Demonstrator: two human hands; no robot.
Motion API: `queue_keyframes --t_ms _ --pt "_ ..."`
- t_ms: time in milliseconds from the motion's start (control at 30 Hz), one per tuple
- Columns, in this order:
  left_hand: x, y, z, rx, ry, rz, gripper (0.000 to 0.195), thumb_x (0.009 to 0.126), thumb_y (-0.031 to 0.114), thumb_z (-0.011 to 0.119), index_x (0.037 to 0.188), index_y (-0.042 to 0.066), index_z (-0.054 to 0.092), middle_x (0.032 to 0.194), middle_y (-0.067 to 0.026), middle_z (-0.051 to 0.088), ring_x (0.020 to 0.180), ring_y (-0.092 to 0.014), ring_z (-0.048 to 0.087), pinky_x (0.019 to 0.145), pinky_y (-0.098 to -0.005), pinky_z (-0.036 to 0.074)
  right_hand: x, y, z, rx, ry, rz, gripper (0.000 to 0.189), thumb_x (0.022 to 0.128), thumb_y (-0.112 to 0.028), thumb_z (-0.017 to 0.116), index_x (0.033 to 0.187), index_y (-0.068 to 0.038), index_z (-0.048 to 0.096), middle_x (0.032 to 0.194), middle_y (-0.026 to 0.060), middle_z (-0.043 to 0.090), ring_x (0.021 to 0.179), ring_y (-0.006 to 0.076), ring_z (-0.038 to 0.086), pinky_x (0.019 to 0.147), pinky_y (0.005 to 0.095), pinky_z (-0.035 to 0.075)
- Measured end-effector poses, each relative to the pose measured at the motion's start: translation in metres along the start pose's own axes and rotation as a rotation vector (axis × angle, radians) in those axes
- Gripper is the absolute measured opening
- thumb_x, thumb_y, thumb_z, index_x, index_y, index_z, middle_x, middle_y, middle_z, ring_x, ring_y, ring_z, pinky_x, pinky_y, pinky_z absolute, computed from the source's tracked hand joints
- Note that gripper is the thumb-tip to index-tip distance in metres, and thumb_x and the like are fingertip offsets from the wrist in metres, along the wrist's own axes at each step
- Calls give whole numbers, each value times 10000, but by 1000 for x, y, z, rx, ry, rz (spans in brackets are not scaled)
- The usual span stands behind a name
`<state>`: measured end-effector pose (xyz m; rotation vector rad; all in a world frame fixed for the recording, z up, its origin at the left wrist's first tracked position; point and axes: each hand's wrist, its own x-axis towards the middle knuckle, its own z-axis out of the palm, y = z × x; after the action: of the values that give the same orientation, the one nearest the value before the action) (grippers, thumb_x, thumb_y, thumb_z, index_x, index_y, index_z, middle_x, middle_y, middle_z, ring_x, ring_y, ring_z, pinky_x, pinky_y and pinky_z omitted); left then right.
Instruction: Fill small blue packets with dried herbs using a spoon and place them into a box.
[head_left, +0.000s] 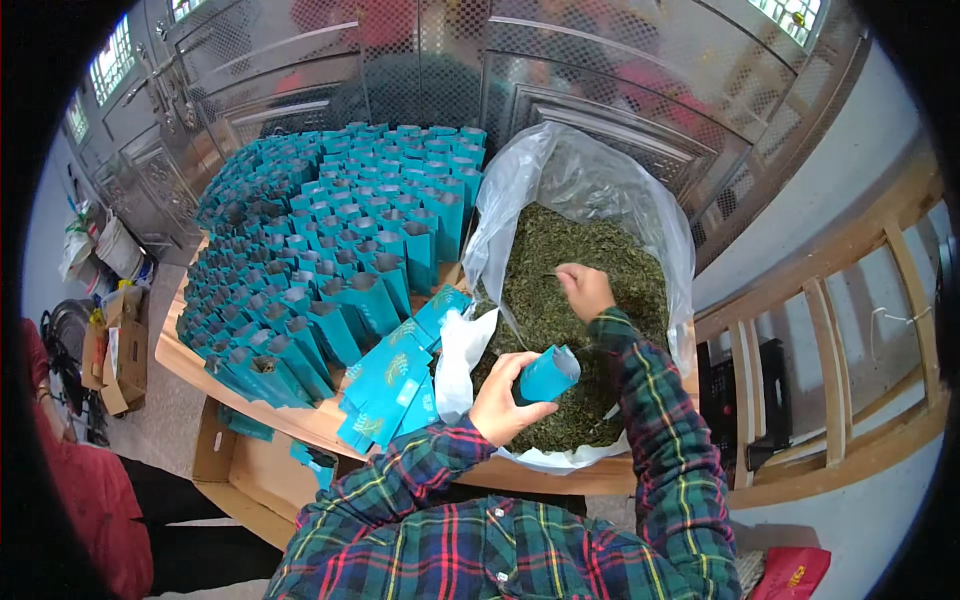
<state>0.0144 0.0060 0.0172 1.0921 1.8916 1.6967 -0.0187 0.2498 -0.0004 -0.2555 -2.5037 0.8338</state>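
My left hand (499, 405) grips a small teal packet (550, 375), its open mouth tilted up and to the right. That packet is over the near part of a big clear plastic bag (577, 161) of dried green leaves (592, 232), which look like tea. Above the leaves is my right hand (586, 289), fingers curled together. A thin dark bit shows at its fingertips; whether it is held is unclear. Flat teal packets (390, 375) with a leaf print lie left of my left hand, beside crumpled white plastic (459, 364).
Many open teal packets (360, 225) stand packed together on the wooden table (180, 349). Below is a cardboard box (255, 472) with some teal packets. Patterned metal doors (420, 82) rise behind; a wooden frame (832, 375) leans at right. A person in red (97, 510) is at left.
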Motion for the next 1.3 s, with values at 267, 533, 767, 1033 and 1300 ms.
queue_keyframes --t_ms 267,533,767,1033,1300 --pt "-3 -5 -5 -40 -7 -30 600 630 99 757 1146 19 461 1045 -61 432 986 -165 488 888 -299 381 -14 -10 -16 -17 80 -58 189 833 -160 554 916 -9 630 772 118 645 676 165 626 626 276 483" --pt "14 -11 2 13 26 -13 620 620 111 764 1149 9 456 1064 -74 458 1017 -182 501 900 -310 391 -74 -50 -109 294 -69 196 151 860 -58 536 968 26 599 850 57 640 798 107 605 732 223 483" --pt "24 -8 7 114 49 0 613 572 155 755 1101 20 476 1037 -145 474 1007 -290 474 904 -346 373 -104 -68 -146 491 -156 194 131 839 -42 561 937 29 611 835 60 643 799 103 602 710 219 483" --pt "27 4 10 268 41 87 606 577 136 746 1108 28 473 1050 -147 469 1015 -297 472 896 -350 383 -94 -82 -163 233 -333 49 136 827 -60 577 932 20 610 811 68 648 763 108 609 671 229 481" --pt "27 4 15 370 98 232 584 577 79 714 1104 37 464 1048 -164 448 1025 -340 454 887 -381 395 -80 -98 -168 -31 -428 -259 106 787 -92 590 863 -24 622 788 144 627 735 278 617 647 324 488"
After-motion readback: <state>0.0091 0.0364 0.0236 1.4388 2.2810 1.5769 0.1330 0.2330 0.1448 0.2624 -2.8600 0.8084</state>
